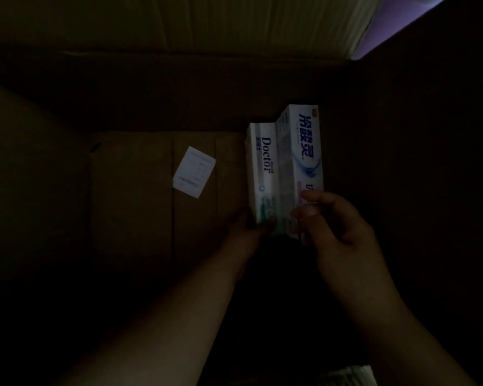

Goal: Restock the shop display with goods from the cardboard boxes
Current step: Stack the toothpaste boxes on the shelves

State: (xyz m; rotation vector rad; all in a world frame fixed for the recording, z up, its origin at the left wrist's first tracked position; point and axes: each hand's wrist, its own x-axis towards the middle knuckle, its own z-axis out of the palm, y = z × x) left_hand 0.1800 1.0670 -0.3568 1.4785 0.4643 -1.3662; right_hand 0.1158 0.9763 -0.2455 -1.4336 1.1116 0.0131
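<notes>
Inside the cardboard box (pixel 129 196), right hand (pixel 343 227) is pinching light, stiff toothpaste cartons (pixel 285 168) at their near ends; left hand (pixel 246 232), its grip clamped alongside, is steadying them.

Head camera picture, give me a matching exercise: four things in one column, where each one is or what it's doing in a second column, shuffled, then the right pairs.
Things:
1. Doctor carton
2. Carton with big blue characters
3. Paper slip
4. Cardboard box

Places or states:
A. Lies loose on the brown floor
B. Gripped at its near end by the left hand
C. Holds everything else
D. Pinched at its near end by the right hand

Pairs: 1-B, 2-D, 3-A, 4-C
</notes>
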